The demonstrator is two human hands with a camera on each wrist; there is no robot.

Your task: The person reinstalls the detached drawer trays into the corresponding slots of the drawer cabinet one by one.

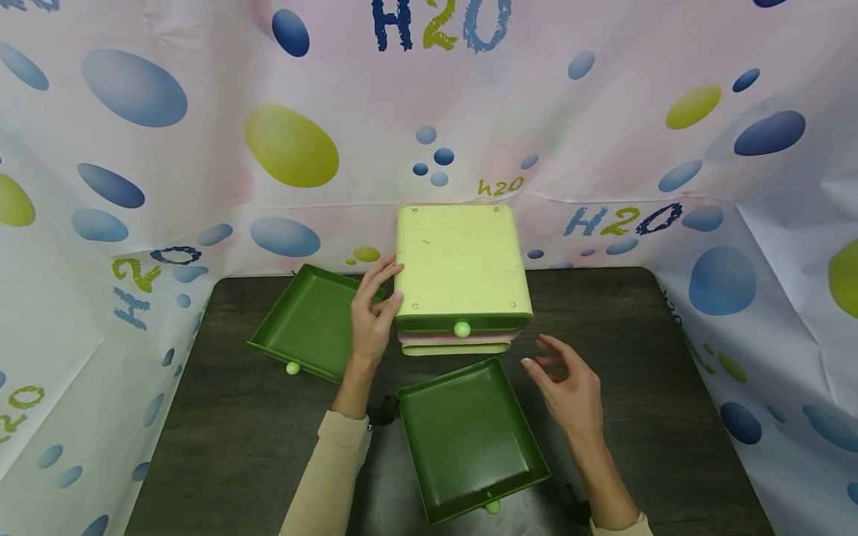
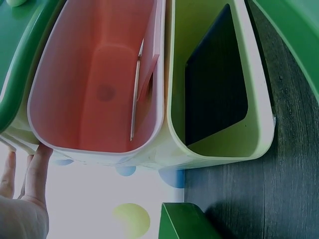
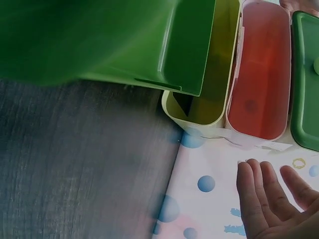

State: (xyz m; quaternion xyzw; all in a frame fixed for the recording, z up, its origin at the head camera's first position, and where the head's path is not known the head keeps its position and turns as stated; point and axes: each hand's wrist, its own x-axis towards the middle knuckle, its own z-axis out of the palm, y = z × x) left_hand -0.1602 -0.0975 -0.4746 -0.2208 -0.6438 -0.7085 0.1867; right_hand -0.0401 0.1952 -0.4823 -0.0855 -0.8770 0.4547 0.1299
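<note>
A light yellow-green drawer unit [image 1: 462, 260] stands at the back of the table, its top green drawer [image 1: 429, 323] in place. Below that drawer, the left wrist view looks into a pink middle compartment [image 2: 107, 94] and a yellow-green bottom one [image 2: 227, 144]. A thin pale strip [image 2: 135, 99] lies along the pink compartment's wall; a dark shape fills part of the bottom one. My left hand [image 1: 373, 316] rests its extended fingers against the unit's left side. Right of the unit, apart from it, my right hand [image 1: 570, 387] hovers with loosely bent fingers, holding nothing.
One green drawer [image 1: 476, 439] lies askew on the dark table [image 1: 234, 447] in front of the unit, between the forearms. Another green drawer [image 1: 318, 320] lies at the left, partly behind the left hand. A printed sheet [image 1: 603, 134] hangs behind the table and along its sides.
</note>
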